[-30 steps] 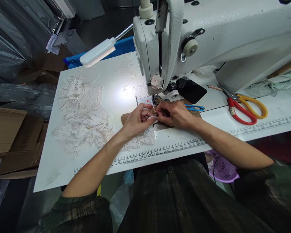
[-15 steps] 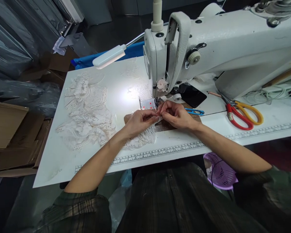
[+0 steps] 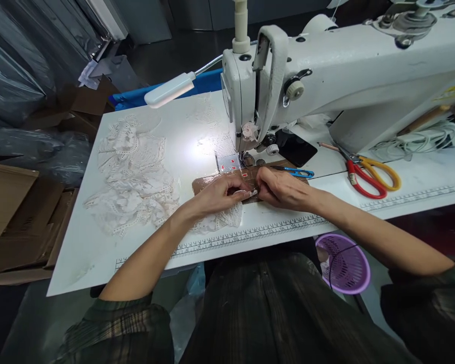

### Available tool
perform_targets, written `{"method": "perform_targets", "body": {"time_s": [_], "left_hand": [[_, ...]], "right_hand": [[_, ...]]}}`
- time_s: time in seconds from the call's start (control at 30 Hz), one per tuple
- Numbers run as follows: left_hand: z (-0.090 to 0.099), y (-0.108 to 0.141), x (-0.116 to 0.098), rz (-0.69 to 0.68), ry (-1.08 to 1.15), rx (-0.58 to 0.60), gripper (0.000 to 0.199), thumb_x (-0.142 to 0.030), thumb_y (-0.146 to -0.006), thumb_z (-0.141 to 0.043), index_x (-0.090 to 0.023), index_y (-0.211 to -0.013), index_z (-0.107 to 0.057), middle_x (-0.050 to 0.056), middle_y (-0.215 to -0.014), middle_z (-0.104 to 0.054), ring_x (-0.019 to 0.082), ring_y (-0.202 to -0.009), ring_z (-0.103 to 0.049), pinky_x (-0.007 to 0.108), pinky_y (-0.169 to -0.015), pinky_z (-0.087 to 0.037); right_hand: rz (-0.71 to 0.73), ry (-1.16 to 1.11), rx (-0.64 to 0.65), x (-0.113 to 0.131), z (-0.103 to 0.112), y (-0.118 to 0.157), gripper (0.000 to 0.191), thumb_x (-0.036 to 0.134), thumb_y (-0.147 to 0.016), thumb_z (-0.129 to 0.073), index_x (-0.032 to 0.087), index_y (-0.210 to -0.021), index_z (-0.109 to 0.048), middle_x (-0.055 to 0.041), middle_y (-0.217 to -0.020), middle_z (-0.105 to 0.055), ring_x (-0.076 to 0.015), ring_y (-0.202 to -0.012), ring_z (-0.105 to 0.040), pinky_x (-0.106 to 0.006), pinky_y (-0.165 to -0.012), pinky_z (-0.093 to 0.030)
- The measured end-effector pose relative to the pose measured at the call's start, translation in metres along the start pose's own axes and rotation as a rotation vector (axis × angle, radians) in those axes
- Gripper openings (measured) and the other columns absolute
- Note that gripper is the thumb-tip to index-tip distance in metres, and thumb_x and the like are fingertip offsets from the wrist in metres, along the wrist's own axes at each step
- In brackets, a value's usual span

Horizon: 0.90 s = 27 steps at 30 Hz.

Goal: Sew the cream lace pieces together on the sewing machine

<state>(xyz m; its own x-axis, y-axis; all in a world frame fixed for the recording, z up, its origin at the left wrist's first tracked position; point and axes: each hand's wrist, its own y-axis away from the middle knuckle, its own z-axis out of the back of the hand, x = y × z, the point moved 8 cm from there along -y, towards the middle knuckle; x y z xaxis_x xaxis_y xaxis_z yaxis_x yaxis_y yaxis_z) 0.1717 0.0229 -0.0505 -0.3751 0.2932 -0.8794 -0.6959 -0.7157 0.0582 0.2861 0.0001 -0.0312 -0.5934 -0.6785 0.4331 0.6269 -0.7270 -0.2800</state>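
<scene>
My left hand (image 3: 216,194) sits palm-down in front of the sewing machine (image 3: 246,86), thumb and forefinger pressed together on the edge of a lace piece (image 3: 227,218); a small end of it pokes out past the fingertips. Taking that end as my dial's centre, most of the lace piece spreads toward 7 o'clock, flat on the white table (image 3: 91,242) and partly under the hand. My right hand (image 3: 282,188) is just beside it at 3 o'clock, fingers curled well in toward the thumb; from here I cannot tell whether they have closed on anything. The brown patch (image 3: 200,185) lies beneath both hands, and the needle area is near, at about 12. I have blue snips (image 3: 299,173) at 2 o'clock, by the right knuckles, with a black phone (image 3: 296,147) beyond them between 1 and 2. Red-and-yellow scissors (image 3: 371,174) lie well apart at 3. A larger lace heap (image 3: 132,187) is rumpled at 9, and a purple basket (image 3: 354,283) stands below table level at 4.
</scene>
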Motion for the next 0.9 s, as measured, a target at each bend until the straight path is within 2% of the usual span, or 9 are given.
{"method": "perform_targets", "body": {"time_s": [0.1, 0.3, 0.43, 0.53, 0.6, 0.67, 0.77, 0.83, 0.9], "left_hand": [[-0.001, 0.002, 0.002, -0.031, 0.098, 0.021, 0.017, -0.035, -0.087, -0.063, -0.024, -0.087, -0.076, 0.008, -0.110, -0.071, 0.019, -0.099, -0.066, 0.033, -0.085, -0.053], [0.008, 0.003, 0.000, -0.046, 0.033, -0.092, 0.013, -0.033, -0.085, -0.067, -0.023, -0.085, -0.076, 0.007, -0.102, -0.072, 0.019, -0.097, -0.066, 0.036, -0.089, -0.052], [0.003, 0.002, -0.006, -0.098, -0.056, -0.041, 0.013, -0.031, -0.087, -0.065, -0.022, -0.087, -0.073, 0.006, -0.096, -0.070, 0.018, -0.092, -0.064, 0.034, -0.086, -0.051], [0.003, 0.004, -0.010, -0.139, -0.138, -0.033, 0.015, -0.027, -0.090, -0.058, -0.020, -0.086, -0.070, 0.005, -0.087, -0.067, 0.018, -0.085, -0.062, 0.034, -0.082, -0.051], [0.005, 0.007, -0.012, -0.180, -0.194, -0.046, 0.017, -0.024, -0.091, -0.054, -0.019, -0.085, -0.069, 0.005, -0.084, -0.066, 0.018, -0.081, -0.061, 0.034, -0.079, -0.050], [0.004, 0.009, -0.013, -0.203, -0.246, -0.022, 0.017, -0.023, -0.090, -0.054, -0.020, -0.081, -0.069, 0.006, -0.083, -0.067, 0.018, -0.080, -0.061, 0.034, -0.077, -0.050], [0.006, 0.006, -0.011, -0.166, -0.215, -0.033, 0.017, -0.029, -0.090, -0.059, -0.021, -0.081, -0.070, 0.006, -0.087, -0.070, 0.018, -0.081, -0.063, 0.034, -0.075, -0.051], [0.011, 0.002, -0.011, -0.146, -0.127, -0.114, 0.016, -0.033, -0.089, -0.061, -0.022, -0.087, -0.072, 0.007, -0.094, -0.071, 0.018, -0.086, -0.065, 0.033, -0.077, -0.051], [0.015, -0.002, -0.010, -0.115, -0.066, -0.208, 0.016, -0.035, -0.088, -0.064, -0.021, -0.092, -0.072, 0.007, -0.098, -0.071, 0.018, -0.088, -0.065, 0.032, -0.077, -0.050]], "right_hand": [[-0.057, -0.088, -0.007, 0.005, 0.000, -0.004, 0.006, 0.021, -0.086, -0.043, 0.022, -0.087, -0.037, -0.0008, -0.073, -0.048, -0.0147, -0.061, -0.044, -0.028, -0.058, -0.036], [-0.060, 0.012, 0.097, 0.005, 0.006, 0.007, 0.012, 0.020, -0.089, -0.044, 0.016, -0.082, -0.053, -0.0081, -0.083, -0.051, -0.0170, -0.071, -0.047, -0.031, -0.065, -0.040], [-0.086, -0.361, 0.060, 0.014, 0.011, 0.005, 0.014, 0.026, -0.091, -0.051, 0.017, -0.085, -0.059, -0.0072, -0.092, -0.055, -0.0154, -0.078, -0.051, -0.027, -0.067, -0.042], [-0.059, -0.586, 0.036, 0.027, 0.000, -0.005, 0.019, 0.029, -0.097, -0.046, 0.017, -0.087, -0.057, -0.0030, -0.084, -0.057, -0.0129, -0.074, -0.050, -0.025, -0.066, -0.042], [-0.013, -0.510, 0.006, 0.028, -0.005, -0.008, 0.016, 0.022, -0.095, -0.043, 0.017, -0.089, -0.057, -0.0019, -0.079, -0.057, -0.0131, -0.072, -0.049, -0.026, -0.068, -0.041], [-0.036, -0.271, -0.059, 0.014, 0.001, -0.004, 0.012, 0.016, -0.086, -0.047, 0.017, -0.085, -0.059, -0.0033, -0.076, -0.057, -0.0148, -0.071, -0.048, -0.028, -0.066, -0.039], [-0.257, 0.045, -0.249, -0.028, 0.036, 0.014, 0.008, 0.018, -0.079, -0.054, 0.017, -0.073, -0.058, -0.0063, -0.071, -0.056, -0.0174, -0.066, -0.046, -0.031, -0.060, -0.035], [-0.350, 0.035, -0.324, -0.042, 0.058, 0.025, 0.010, 0.019, -0.083, -0.053, 0.018, -0.078, -0.061, -0.0076, -0.074, -0.060, -0.0184, -0.067, -0.051, -0.032, -0.062, -0.038], [-0.365, -0.102, -0.265, -0.037, 0.058, 0.024, 0.012, 0.027, -0.086, -0.056, 0.017, -0.088, -0.063, -0.0070, -0.079, -0.064, -0.0175, -0.066, -0.054, -0.031, -0.062, -0.040]]}}
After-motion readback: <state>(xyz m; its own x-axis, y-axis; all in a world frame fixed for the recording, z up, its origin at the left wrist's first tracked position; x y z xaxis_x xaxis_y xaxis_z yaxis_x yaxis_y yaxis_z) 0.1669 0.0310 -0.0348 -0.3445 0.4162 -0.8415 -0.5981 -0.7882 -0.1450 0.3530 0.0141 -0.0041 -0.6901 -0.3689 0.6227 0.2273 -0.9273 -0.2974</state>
